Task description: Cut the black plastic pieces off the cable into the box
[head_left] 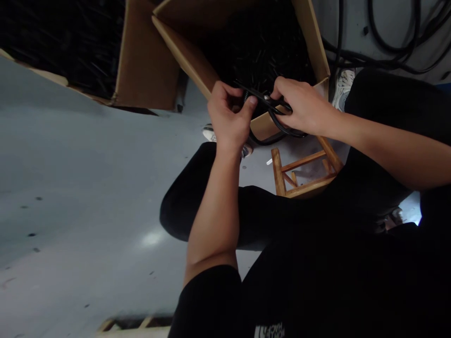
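My right hand (301, 104) is closed round the black handles of a pair of scissors (265, 98), whose dark blades point left toward my other hand. With fingers pinched, my left hand (230, 112) holds a small black ribbed piece (245, 96) close to the blades. Whether the blades touch that piece I cannot tell. Both hands are over the near edge of a cardboard box (185, 49), which holds many dark pieces (260, 42) in a heap.
A second cardboard box (148, 61) with dark pieces stands at the upper left. Thick black cables (391, 49) lie on the floor at the upper right. Between my legs is a wooden stool (278, 173). Small dark scraps dot the grey floor (88, 188).
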`<state>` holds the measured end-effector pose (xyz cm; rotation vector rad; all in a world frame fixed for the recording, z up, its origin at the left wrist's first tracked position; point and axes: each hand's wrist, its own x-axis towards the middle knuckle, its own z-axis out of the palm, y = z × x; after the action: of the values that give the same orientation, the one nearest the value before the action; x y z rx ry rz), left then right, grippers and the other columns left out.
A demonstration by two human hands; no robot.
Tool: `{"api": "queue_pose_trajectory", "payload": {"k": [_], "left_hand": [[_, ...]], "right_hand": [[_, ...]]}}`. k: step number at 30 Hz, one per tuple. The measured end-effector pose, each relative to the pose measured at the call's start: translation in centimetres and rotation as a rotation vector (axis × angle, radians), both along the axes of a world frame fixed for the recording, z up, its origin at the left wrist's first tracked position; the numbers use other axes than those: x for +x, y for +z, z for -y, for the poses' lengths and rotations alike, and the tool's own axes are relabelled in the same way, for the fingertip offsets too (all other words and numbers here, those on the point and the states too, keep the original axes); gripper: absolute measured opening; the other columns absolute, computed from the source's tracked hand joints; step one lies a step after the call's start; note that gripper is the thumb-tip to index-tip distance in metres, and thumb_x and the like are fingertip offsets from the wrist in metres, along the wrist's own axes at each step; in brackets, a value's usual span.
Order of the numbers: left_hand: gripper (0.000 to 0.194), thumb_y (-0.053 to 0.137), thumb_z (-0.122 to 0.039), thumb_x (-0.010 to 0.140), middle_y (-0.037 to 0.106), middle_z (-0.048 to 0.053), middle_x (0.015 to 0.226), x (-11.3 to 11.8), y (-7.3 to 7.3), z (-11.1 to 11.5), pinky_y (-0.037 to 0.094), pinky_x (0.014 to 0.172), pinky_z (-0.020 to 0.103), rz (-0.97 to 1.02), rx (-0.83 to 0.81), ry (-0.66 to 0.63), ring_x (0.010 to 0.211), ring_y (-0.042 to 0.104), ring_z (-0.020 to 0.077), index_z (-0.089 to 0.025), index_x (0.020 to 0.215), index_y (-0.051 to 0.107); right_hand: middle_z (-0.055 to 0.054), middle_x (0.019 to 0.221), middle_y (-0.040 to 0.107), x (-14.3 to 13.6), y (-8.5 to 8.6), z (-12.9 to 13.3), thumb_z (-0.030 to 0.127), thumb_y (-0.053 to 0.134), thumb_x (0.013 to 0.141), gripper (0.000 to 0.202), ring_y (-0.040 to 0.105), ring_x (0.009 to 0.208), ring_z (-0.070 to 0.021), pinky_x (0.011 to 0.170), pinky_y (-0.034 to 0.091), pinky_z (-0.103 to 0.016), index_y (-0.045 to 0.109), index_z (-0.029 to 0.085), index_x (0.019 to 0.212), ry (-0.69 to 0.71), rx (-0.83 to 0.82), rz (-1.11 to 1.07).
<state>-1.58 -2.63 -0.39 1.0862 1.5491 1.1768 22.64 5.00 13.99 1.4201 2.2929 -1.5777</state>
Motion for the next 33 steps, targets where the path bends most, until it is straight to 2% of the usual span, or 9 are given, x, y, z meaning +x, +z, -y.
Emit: {"api": "queue_pose_trajectory", "payload": {"k": [4, 7, 10, 14, 18, 21, 26, 30, 33], "left_hand": [[0.059, 0.102, -0.051, 0.096, 0.064, -0.001, 0.096, 1.7, 2.8, 0.2, 0.056, 0.1, 0.041, 0.107, -0.108, -0.069, 0.124, 0.068, 0.0269, -0.027, 0.095, 0.047], [0.061, 0.104, -0.058, 0.087, 0.067, 0.002, 0.098, 2.8, 4.1, 0.2, 0.059, 0.097, 0.042, 0.081, -0.116, -0.045, 0.124, 0.071, 0.0318, -0.028, 0.092, 0.051], [0.061, 0.104, -0.064, 0.086, 0.069, 0.002, 0.099, 2.9, 3.6, 0.1, 0.061, 0.1, 0.044, 0.065, -0.094, -0.025, 0.121, 0.073, 0.0324, -0.028, 0.095, 0.056], [0.052, 0.091, -0.07, 0.104, 0.074, 0.001, 0.103, 1.3, 2.0, -0.1, 0.059, 0.104, 0.043, 0.237, -0.068, -0.031, 0.118, 0.075, 0.0257, -0.028, 0.108, 0.06], [0.045, 0.079, -0.066, 0.115, 0.077, 0.002, 0.11, -1.1, 1.6, -0.2, 0.059, 0.114, 0.045, 0.417, -0.191, -0.072, 0.135, 0.072, 0.0256, -0.025, 0.114, 0.06], [0.047, 0.087, -0.067, 0.107, 0.08, 0.002, 0.121, -2.0, 1.9, -0.3, 0.063, 0.116, 0.051, 0.519, -0.246, -0.074, 0.135, 0.073, 0.0277, -0.027, 0.116, 0.065], [0.05, 0.095, -0.071, 0.095, 0.081, 0.005, 0.133, -1.0, 2.7, -0.3, 0.072, 0.105, 0.053, 0.56, -0.294, -0.056, 0.127, 0.078, 0.0321, -0.033, 0.117, 0.072], [0.05, 0.093, -0.072, 0.097, 0.079, 0.008, 0.125, -0.2, 3.3, -0.3, 0.071, 0.105, 0.049, 0.504, -0.303, -0.083, 0.134, 0.078, 0.0338, -0.03, 0.112, 0.07], [0.052, 0.087, -0.076, 0.103, 0.079, 0.007, 0.12, 0.0, 2.9, -0.2, 0.068, 0.107, 0.048, 0.45, -0.264, -0.057, 0.131, 0.079, 0.0305, -0.029, 0.116, 0.069]], "right_hand": [[-0.009, 0.122, 0.083, 0.2, -0.4, 0.0, 0.04, 0.08, 0.098, 0.023, 0.076, 0.126, -0.0372, 0.091, 0.057, -0.045, 0.07, 0.033, 0.117, -0.022, 0.012, 0.016], [-0.009, 0.118, 0.084, 0.4, -0.9, -0.3, 0.042, 0.081, 0.096, 0.021, 0.078, 0.122, -0.0367, 0.089, 0.056, -0.044, 0.069, 0.032, 0.111, -0.026, 0.035, 0.022], [-0.007, 0.112, 0.084, 0.5, -1.3, -0.8, 0.042, 0.082, 0.095, 0.022, 0.078, 0.116, -0.0341, 0.089, 0.054, -0.042, 0.07, 0.032, 0.111, -0.03, 0.038, 0.042], [-0.005, 0.104, 0.082, 0.7, -0.8, -1.7, 0.045, 0.081, 0.096, 0.025, 0.079, 0.104, -0.0292, 0.088, 0.054, -0.04, 0.071, 0.029, 0.112, -0.069, 0.027, 0.066], [-0.007, 0.113, 0.084, 1.4, -0.6, -2.5, 0.041, 0.083, 0.091, 0.024, 0.079, 0.119, -0.0347, 0.092, 0.057, -0.042, 0.072, 0.031, 0.11, -0.009, 0.03, 0.006], [-0.007, 0.124, 0.085, 1.6, -1.1, -2.6, 0.038, 0.082, 0.086, 0.023, 0.078, 0.123, -0.0334, 0.097, 0.058, -0.042, 0.076, 0.032, 0.107, 0.047, 0.072, -0.044], [-0.008, 0.128, 0.084, 1.0, -1.3, -2.2, 0.036, 0.079, 0.084, 0.027, 0.078, 0.114, -0.0293, 0.096, 0.056, -0.043, 0.081, 0.029, 0.11, 0.097, 0.094, -0.04], [-0.005, 0.11, 0.085, 0.8, -0.7, -1.9, 0.036, 0.078, 0.088, 0.024, 0.078, 0.101, -0.0281, 0.089, 0.054, -0.042, 0.081, 0.029, 0.111, 0.099, 0.063, 0.024], [-0.004, 0.094, 0.08, 0.8, -0.6, -1.8, 0.038, 0.08, 0.091, 0.02, 0.077, 0.094, -0.0271, 0.085, 0.052, -0.041, 0.08, 0.028, 0.109, 0.06, 0.026, 0.083]]}}
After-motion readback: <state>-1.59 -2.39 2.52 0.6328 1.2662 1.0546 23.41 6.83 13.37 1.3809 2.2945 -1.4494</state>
